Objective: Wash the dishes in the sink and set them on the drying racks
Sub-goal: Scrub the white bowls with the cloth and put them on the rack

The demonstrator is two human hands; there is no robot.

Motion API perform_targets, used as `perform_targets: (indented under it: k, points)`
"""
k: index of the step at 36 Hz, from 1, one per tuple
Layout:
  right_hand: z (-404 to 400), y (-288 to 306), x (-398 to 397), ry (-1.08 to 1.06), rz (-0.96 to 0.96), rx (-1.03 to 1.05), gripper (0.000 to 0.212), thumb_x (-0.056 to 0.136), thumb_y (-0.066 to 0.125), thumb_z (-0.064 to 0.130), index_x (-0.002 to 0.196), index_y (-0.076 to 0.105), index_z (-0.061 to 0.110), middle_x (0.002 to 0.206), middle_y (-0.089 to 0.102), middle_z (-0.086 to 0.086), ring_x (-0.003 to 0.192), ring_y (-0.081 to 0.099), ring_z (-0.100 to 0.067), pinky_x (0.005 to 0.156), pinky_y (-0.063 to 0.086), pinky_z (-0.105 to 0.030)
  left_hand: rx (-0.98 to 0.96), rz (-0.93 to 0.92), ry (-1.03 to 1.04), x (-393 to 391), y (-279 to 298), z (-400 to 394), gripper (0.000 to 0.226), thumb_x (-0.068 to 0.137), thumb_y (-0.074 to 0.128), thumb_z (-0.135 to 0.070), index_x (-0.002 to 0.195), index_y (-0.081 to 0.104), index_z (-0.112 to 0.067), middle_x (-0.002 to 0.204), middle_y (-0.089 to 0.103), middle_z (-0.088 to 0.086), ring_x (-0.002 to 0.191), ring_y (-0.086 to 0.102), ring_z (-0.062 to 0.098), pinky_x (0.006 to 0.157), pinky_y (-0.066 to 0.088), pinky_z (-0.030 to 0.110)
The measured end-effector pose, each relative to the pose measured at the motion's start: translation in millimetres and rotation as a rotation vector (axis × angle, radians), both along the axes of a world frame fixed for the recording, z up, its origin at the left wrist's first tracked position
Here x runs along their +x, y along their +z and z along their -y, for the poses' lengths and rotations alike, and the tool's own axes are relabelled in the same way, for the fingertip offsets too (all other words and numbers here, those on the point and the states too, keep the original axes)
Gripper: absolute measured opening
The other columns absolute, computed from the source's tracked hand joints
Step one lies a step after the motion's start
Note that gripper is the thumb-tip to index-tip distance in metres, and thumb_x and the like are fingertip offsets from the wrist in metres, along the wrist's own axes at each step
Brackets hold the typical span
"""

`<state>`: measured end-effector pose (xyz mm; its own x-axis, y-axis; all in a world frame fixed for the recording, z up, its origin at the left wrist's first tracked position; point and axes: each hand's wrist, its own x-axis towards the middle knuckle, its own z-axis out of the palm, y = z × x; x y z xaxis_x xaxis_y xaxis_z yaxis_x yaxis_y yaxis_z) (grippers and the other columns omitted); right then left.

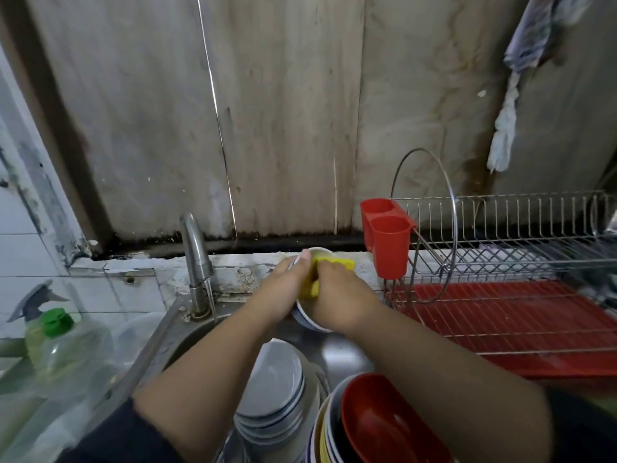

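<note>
Your left hand (289, 279) grips a tilted white bowl (309, 315) beside the faucet (197, 259); your right hand (334, 289), probably inside it, clutches a yellow sponge (330, 264).

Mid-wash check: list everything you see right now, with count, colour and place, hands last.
bowl: one, white, held tilted over the sink
sponge: one, yellow, against the bowl
faucet: one, steel, behind the sink, water running
sink: one, steel, centre
white plates: one stack, in the sink
red bowl: one, atop mixed dishes, bottom centre
drying rack: one, wire over red tray, right
cutlery holder: one, red, on the rack's left end
soap bottle: one, clear with green cap, left
left hand: holds the bowl's rim
right hand: grips the sponge
</note>
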<state>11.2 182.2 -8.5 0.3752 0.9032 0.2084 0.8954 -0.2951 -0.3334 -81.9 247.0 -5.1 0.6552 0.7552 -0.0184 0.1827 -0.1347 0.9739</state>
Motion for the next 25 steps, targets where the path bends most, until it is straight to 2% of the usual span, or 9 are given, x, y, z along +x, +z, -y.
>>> perform_targets:
  k: [2, 4, 6, 10, 15, 18, 20, 22, 25]
  points:
    - [-0.1, 10.9, 0.8, 0.062, -0.321, 0.157, 0.03, 0.083, 0.049, 0.015, 0.113, 0.052, 0.016, 0.113, 0.06, -0.007, 0.107, 0.057, -0.026, 0.088, 0.05, -0.038, -0.147, 0.001, -0.033, 0.8, 6.6, -3.2, 0.076, 0.065, 0.047, -0.079, 0.117, 0.06, -0.025, 0.113, 0.068, 0.009, 0.102, 0.065, 0.029, 0.091, 0.051, 0.048]
    - [5.7, 22.0, -0.2, 0.246, -0.446, 0.077, 0.034, 0.085, 0.045, 0.005, 0.115, 0.054, 0.016, 0.11, 0.062, -0.007, 0.1, 0.058, -0.021, 0.082, 0.048, -0.029, -0.211, -0.009, -0.043, -1.2, 12.3, -7.1, 0.066, 0.082, 0.043, -0.072, 0.114, 0.061, -0.016, 0.108, 0.068, 0.014, 0.099, 0.065, 0.032, 0.093, 0.05, 0.05]
    - [16.1, 27.5, -2.4, 0.392, -0.235, -0.18, 0.031, 0.087, 0.047, 0.002, 0.114, 0.055, 0.017, 0.109, 0.058, -0.007, 0.098, 0.053, -0.022, 0.073, 0.038, -0.022, -0.163, -0.017, -0.037, -2.9, 9.1, -12.7, 0.059, 0.088, 0.041, -0.065, 0.113, 0.061, -0.016, 0.109, 0.066, 0.012, 0.099, 0.063, 0.029, 0.096, 0.047, 0.05]
    - [16.4, 29.4, 3.9, 0.286, 0.591, -0.467, 0.049, 0.088, 0.055, 0.017, 0.136, 0.045, 0.02, 0.136, 0.038, -0.009, 0.125, 0.034, -0.029, 0.093, 0.038, -0.036, -0.043, 0.011, 0.048, -7.9, 9.5, -18.1, 0.048, 0.095, 0.038, -0.056, 0.122, 0.057, -0.021, 0.116, 0.064, 0.005, 0.1, 0.062, 0.023, 0.086, 0.047, 0.032]
    - [23.1, 49.8, 7.2, 0.415, 0.315, -0.666, 0.087, 0.092, 0.051, 0.01, 0.15, -0.009, 0.033, 0.158, -0.013, 0.002, 0.143, 0.01, -0.028, 0.11, 0.02, -0.032, -0.009, 0.029, 0.046, -13.9, 24.8, -26.4, 0.019, 0.098, 0.044, -0.029, 0.108, 0.058, -0.02, 0.115, 0.065, 0.011, 0.103, 0.062, 0.028, 0.096, 0.048, 0.044]
    - [20.1, 44.4, 26.6, 0.502, 0.698, -0.427, 0.079, 0.091, 0.054, 0.013, 0.152, 0.006, 0.024, 0.16, -0.001, -0.007, 0.129, 0.033, -0.032, 0.105, 0.033, -0.035, -0.1, 0.0, 0.022, -15.1, 29.0, -21.6, 0.014, 0.095, 0.043, -0.017, 0.095, 0.057, -0.018, 0.089, 0.064, 0.01, 0.078, 0.061, 0.026, 0.077, 0.051, 0.037]
    - [17.3, 32.8, 35.8, 0.504, 0.919, -0.153, 0.074, 0.072, 0.073, 0.014, 0.141, 0.045, 0.014, 0.146, 0.039, -0.02, 0.102, 0.057, -0.034, 0.08, 0.052, -0.038, -0.148, -0.018, 0.013, -16.6, 32.2, -16.7, 0.013, 0.093, 0.043, -0.016, 0.091, 0.056, -0.017, 0.08, 0.062, 0.008, 0.07, 0.059, 0.022, 0.068, 0.05, 0.031]
    - [19.8, 18.7, 39.5, 0.517, 0.909, -0.028, 0.055, 0.066, 0.07, 0.016, 0.12, 0.065, 0.011, 0.116, 0.064, -0.02, 0.08, 0.064, -0.034, 0.058, 0.052, -0.035, -0.159, -0.037, 0.035, -15.9, 28.9, -15.3, 0.012, 0.091, 0.045, -0.016, 0.086, 0.056, -0.016, 0.077, 0.061, 0.009, 0.066, 0.057, 0.022, 0.065, 0.049, 0.03]
    - [21.2, -3.4, 21.3, 0.44, 0.724, 0.015, 0.051, 0.073, 0.063, 0.019, 0.124, 0.062, 0.011, 0.11, 0.062, -0.018, 0.09, 0.06, -0.037, 0.064, 0.047, -0.038, -0.165, -0.005, 0.14, -10.1, 17.9, -6.4, 0.012, 0.089, 0.043, -0.014, 0.086, 0.055, -0.014, 0.08, 0.059, 0.012, 0.065, 0.056, 0.025, 0.064, 0.048, 0.031]
